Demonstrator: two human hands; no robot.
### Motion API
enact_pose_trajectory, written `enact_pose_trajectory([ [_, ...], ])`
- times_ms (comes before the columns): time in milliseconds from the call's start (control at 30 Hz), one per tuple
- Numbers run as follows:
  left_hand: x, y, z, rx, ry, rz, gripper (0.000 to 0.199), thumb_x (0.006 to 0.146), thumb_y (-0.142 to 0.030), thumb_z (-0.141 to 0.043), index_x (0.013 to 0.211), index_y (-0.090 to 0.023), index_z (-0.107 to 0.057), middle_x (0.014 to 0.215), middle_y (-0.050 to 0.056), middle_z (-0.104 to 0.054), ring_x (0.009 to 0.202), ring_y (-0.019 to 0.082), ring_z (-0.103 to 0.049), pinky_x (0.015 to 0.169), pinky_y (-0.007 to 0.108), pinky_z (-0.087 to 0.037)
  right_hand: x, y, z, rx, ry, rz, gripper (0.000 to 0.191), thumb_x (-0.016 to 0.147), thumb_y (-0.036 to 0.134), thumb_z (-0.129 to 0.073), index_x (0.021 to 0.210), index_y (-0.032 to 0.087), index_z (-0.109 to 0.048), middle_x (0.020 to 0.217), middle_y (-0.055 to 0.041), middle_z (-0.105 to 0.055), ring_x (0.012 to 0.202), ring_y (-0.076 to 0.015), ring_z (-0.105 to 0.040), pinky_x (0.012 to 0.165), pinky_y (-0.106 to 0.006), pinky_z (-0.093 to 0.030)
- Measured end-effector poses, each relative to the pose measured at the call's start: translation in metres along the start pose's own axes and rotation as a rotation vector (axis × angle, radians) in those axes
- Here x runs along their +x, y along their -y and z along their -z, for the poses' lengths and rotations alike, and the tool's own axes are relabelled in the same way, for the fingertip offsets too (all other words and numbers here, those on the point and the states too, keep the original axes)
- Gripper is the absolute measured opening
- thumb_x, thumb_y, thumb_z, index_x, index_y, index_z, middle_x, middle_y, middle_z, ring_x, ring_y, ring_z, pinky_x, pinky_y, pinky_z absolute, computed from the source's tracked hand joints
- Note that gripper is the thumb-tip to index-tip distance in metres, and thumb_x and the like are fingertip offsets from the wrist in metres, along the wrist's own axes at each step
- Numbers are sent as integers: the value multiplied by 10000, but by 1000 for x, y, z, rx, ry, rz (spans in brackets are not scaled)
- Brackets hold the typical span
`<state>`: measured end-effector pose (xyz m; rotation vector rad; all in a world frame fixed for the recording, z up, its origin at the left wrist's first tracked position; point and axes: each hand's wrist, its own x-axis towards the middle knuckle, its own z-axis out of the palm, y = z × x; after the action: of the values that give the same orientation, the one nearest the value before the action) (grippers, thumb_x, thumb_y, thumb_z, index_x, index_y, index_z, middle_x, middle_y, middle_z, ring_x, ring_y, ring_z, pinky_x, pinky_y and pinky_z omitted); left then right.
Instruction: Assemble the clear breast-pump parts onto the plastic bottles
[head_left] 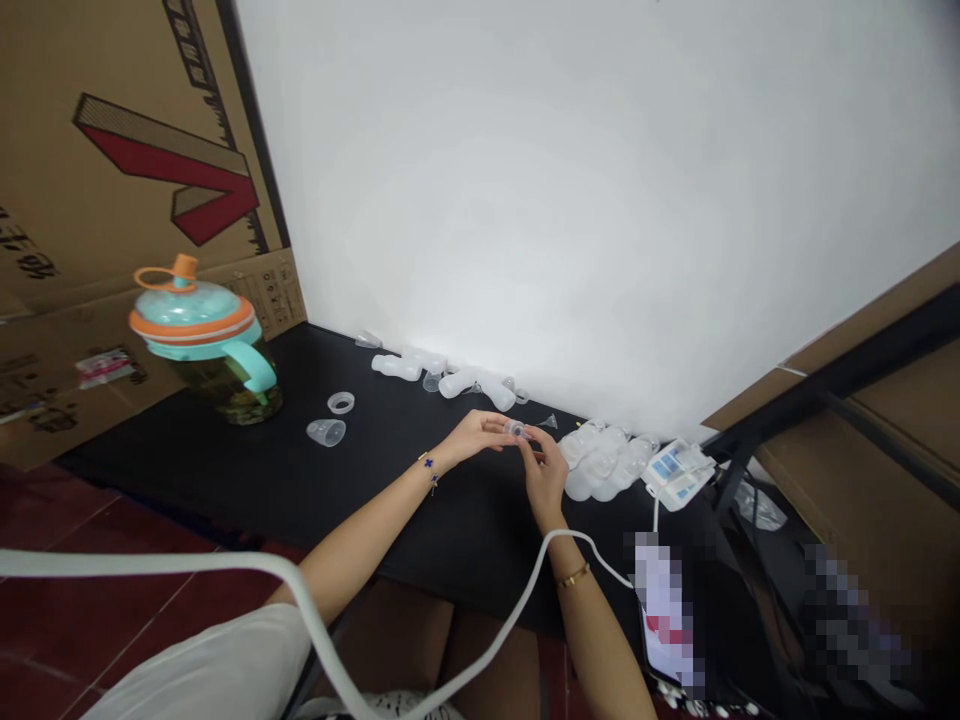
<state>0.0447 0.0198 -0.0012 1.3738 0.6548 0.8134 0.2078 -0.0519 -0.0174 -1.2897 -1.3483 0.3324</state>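
Observation:
Between my two hands is a small clear plastic ring-shaped piece (515,429), held above the black table (450,500). The fingers of my left hand (480,431) pinch it from the left. My right hand (546,470) meets it from the other side, its fingertips closed at the piece. To the left lie a translucent ring (341,402) and a clear dome-shaped cap (327,432). Behind my hands, along the wall, are several white plastic bottles (397,367) lying down. A clear funnel-like piece (550,421) rests just beyond my right hand.
At the left stands a large turquoise-and-orange lidded jug (202,340). A cluster of white bottles (604,460) sits right of my right hand, beside a white-and-blue packet (679,472). A white cable (300,590) loops across the front toward a phone (664,620). Cardboard (112,130) borders the left.

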Motion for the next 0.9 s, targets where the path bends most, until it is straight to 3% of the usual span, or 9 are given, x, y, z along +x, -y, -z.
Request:
enact_pose_trajectory([
  [333,2,4,1,1,13,-47,446,739,-393,-846,1080,-116,-769,959,115,-771,809,185,-697,708,263,-524,1,0,2,-13,3,39,280,945,450,-631,1001,211,-764,1101,-105,-753,998,-245,-699,696,-314,-580],
  [600,1,5,2,16,23,-77,425,764,-399,-823,1087,-128,-768,964,107,-766,824,183,-692,702,255,-520,2,2,2,-13,3,42,282,937,457,-636,984,210,-765,1072,-104,-749,977,-244,-693,677,-310,-573],
  [767,1,0,1,-20,-38,-2,409,731,-388,-826,1052,-139,-776,974,100,-770,879,207,-707,729,263,-545,2,5,3,-12,-5,-8,292,902,479,-676,977,207,-753,1010,-89,-736,904,-225,-683,619,-281,-552],
  [900,0,-4,3,-113,-54,42,418,730,-397,-808,1051,-132,-776,950,97,-763,862,203,-705,737,275,-560,1,8,2,1,37,-12,302,897,457,-678,1067,215,-736,1120,-98,-713,953,-222,-663,613,-266,-559],
])
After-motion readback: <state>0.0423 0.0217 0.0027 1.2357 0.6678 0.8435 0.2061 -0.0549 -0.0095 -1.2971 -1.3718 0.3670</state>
